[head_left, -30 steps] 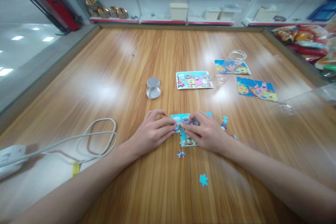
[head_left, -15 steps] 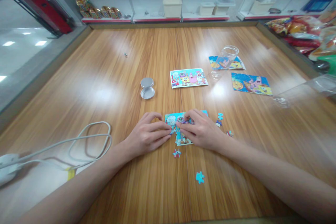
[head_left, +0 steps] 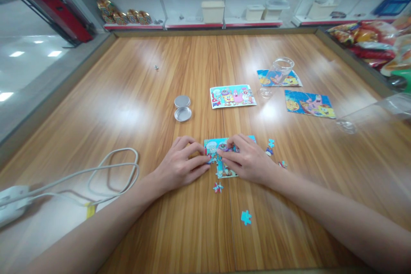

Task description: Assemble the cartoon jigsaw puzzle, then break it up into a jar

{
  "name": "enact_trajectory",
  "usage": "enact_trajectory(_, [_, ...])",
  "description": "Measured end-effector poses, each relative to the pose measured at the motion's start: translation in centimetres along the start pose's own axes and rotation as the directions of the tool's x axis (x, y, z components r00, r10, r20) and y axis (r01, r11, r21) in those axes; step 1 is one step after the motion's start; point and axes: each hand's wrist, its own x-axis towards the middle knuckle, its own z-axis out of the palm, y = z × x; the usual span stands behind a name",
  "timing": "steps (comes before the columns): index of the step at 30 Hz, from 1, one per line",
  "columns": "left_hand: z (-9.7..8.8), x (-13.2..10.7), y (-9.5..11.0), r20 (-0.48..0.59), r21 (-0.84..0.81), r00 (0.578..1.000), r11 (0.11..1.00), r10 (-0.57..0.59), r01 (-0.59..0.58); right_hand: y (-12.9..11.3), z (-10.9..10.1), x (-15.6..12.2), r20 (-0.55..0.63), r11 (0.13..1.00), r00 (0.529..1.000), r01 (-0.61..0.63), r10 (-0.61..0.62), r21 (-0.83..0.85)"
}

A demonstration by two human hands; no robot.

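Note:
A partly assembled cartoon jigsaw puzzle (head_left: pixel 224 170) lies on the wooden table in front of me, its lower left corner open. At its left edge my left hand (head_left: pixel 185 162) is closed, fingertips on a small puzzle piece (head_left: pixel 208 162) that is mostly hidden. My right hand (head_left: pixel 248 159) rests over the puzzle's right part with curled fingers pressed on it, covering much of the picture. Loose pieces lie around: a red and blue one (head_left: pixel 218 187) just below, a light blue one (head_left: pixel 246 217) nearer me, and several (head_left: pixel 269 151) to the right.
Beyond the puzzle lies a picture card (head_left: pixel 233 96). Two blue cartoon pictures (head_left: pixel 310 104) and clear plastic cups (head_left: pixel 279 70) are farther right. A round metal tin (head_left: pixel 183 114) stands left of centre. A white cable (head_left: pixel 131 167) and power strip (head_left: pixel 14 205) lie at left.
The whole view has shifted slightly to the right and down. Both hands keep nearly the same place on the puzzle; the left fingertips have moved only a little at its edge.

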Motion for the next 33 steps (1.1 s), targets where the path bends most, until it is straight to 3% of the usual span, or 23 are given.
enact_trajectory(4, [0.3,0.2,0.2,-0.001,-0.019,0.996,0.996,-0.088,0.088,0.0,0.0,0.0,-0.007,1.0,1.0,-0.001,0.001,0.006])
enact_trajectory(12, [0.0,0.5,0.6,0.043,-0.095,0.989,0.985,-0.142,0.145,0.0,0.0,0.0,-0.013,1.0,1.0,0.004,-0.004,-0.002])
enact_trajectory(18, [-1.3,0.5,-0.4,0.141,-0.107,0.987,0.99,-0.077,0.092,0.0,0.1,-0.1,-0.016,1.0,1.0,0.014,-0.014,-0.004])
enact_trajectory(21, [-1.7,0.4,-0.9,0.165,-0.076,0.98,0.989,-0.111,0.125,0.1,0.1,-0.1,-0.021,1.0,1.0,0.016,-0.016,-0.006])
enact_trajectory(33, [-1.3,0.3,-0.7,0.231,-0.156,0.964,0.972,-0.135,0.174,0.0,0.1,-0.1,-0.032,1.0,0.999,0.026,-0.027,-0.01])
